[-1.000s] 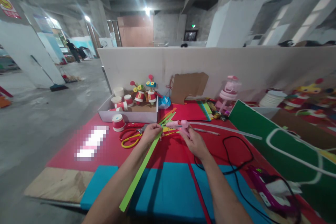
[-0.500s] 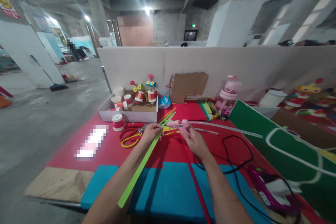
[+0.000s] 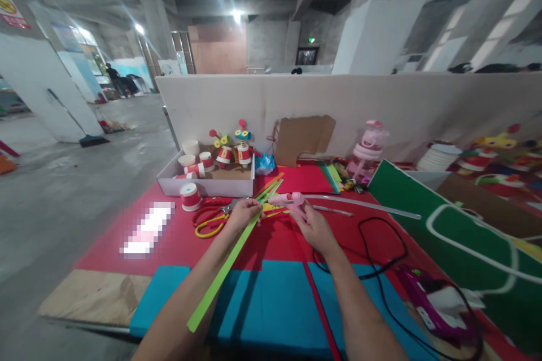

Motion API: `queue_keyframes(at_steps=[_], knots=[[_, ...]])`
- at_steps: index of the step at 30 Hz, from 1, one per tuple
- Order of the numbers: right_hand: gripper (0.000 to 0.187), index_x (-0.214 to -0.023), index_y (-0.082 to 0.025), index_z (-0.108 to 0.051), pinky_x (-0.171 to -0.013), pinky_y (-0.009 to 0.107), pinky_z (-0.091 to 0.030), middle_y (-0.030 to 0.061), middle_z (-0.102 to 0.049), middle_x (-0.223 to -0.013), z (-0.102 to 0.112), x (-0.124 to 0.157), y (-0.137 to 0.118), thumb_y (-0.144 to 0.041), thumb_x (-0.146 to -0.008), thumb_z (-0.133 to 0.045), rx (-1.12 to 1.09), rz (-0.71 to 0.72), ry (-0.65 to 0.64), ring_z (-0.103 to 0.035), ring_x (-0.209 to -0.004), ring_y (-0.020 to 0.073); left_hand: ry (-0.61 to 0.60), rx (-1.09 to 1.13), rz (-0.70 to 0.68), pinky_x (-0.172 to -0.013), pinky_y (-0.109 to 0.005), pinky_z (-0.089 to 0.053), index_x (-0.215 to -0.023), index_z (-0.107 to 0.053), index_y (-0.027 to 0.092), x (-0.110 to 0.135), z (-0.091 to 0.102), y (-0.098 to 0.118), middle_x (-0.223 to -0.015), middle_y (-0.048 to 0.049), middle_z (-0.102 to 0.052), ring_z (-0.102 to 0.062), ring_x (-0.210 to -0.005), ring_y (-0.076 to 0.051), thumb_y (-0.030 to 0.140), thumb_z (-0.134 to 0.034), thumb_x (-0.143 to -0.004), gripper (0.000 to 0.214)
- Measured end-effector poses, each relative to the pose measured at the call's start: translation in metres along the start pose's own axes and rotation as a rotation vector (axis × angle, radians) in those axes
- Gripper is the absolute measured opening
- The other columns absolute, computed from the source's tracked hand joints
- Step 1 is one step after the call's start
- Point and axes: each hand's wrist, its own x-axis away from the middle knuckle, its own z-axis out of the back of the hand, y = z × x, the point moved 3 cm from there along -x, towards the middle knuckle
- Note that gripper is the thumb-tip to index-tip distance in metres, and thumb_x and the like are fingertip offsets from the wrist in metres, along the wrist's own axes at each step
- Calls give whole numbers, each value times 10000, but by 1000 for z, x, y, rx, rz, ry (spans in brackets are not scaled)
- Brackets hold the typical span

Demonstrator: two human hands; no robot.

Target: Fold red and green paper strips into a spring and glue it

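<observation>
Pinched in my left hand [image 3: 245,213] is the upper end of a long light-green paper strip [image 3: 224,271], which slants down toward me across my forearm. My right hand [image 3: 315,228] is closed around the handle of a pink hot glue gun [image 3: 297,203]. Its nozzle points left at the strip's held end, close to my left fingertips; whether they touch I cannot tell. A clear glue stick [image 3: 372,206] sticks out behind the gun to the right. Beyond my hands lie more coloured paper strips [image 3: 274,181]. Scissors with red and yellow handles [image 3: 210,225] rest left of my left hand.
A white box [image 3: 207,187] holds paper cups and two cup figures; another red-banded cup [image 3: 190,196] stands before it. Right are a black cable [image 3: 383,271], a purple power strip [image 3: 432,302] and a green board [image 3: 457,254]. A pink fan-like object [image 3: 369,149] stands behind.
Hardly anything differs. The camera view has shifted very slightly, and the strip's lower end sits a little further left. Both hands keep their holds.
</observation>
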Motion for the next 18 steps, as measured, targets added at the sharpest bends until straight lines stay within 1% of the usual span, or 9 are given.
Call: queue_keyframes(at_steps=[3,5,7,9,11,13,15,16,18], knots=[[441,-1226,-192,-525,-800,349,-497,125,-658,-1097,2,-1,3,-453,-877,-453,-71,-40,48,-630,-992,277,-14,25,4,-427,-205,-401,-686,-532,139,2,0,4,-556,-17,-636,-523,-376,-94,313,-706,-648,249],[462,-1217,-187,-520,-652,303,-505,84,-683,-893,5,-1,7,-479,-864,-462,-188,-103,77,-648,-775,229,-14,46,4,-441,-207,-414,-694,-543,132,3,1,7,-572,-17,-638,-523,-388,-88,330,-728,-635,277],[464,-1184,-180,-518,-484,245,-439,10,-613,-662,7,-1,12,-505,-856,-467,-344,-188,75,-559,-540,157,-11,69,11,-454,-207,-426,-710,-556,125,4,2,8,-588,-19,-639,-526,-404,-84,347,-744,-628,302],[432,-1110,-179,-527,-392,200,-336,-52,-494,-536,9,-2,16,-520,-846,-487,-493,-262,66,-432,-425,103,-8,97,22,-465,-205,-435,-723,-564,122,5,2,8,-602,-22,-642,-533,-421,-82,363,-757,-621,325],[392,-1012,-184,-533,-370,179,-291,-72,-458,-529,12,-4,20,-515,-803,-563,-594,-317,82,-368,-399,72,-6,127,34,-467,-203,-438,-720,-564,122,5,1,8,-601,-18,-638,-534,-427,-81,377,-768,-610,345],[392,-943,-189,-526,-374,174,-310,-60,-509,-588,18,-7,28,-498,-736,-648,-661,-376,122,-369,-403,57,-11,147,42,-466,-202,-439,-718,-565,122,6,1,8,-600,-13,-633,-536,-431,-82,388,-773,-603,356],[400,-906,-189,-527,-391,187,-358,-30,-566,-654,26,-12,43,-500,-700,-673,-681,-469,172,-409,-417,62,-22,152,39,-465,-203,-437,-721,-569,121,7,1,10,-601,-12,-630,-537,-437,-83,393,-772,-605,359],[389,-884,-186,-536,-405,201,-384,-12,-584,-668,32,-14,53,-512,-708,-654,-650,-532,193,-438,-427,74,-29,152,36,-469,-205,-439,-721,-570,120,7,0,11,-602,-12,-629,-536,-439,-82,393,-771,-606,357],[367,-821,-170,-569,-470,243,-450,29,-611,-676,45,-17,76,-532,-760,-578,-457,-652,241,-513,-470,108,-39,146,29,-480,-208,-446,-710,-568,120,8,0,14,-597,-12,-627,-529,-438,-77,392,-770,-607,355]])
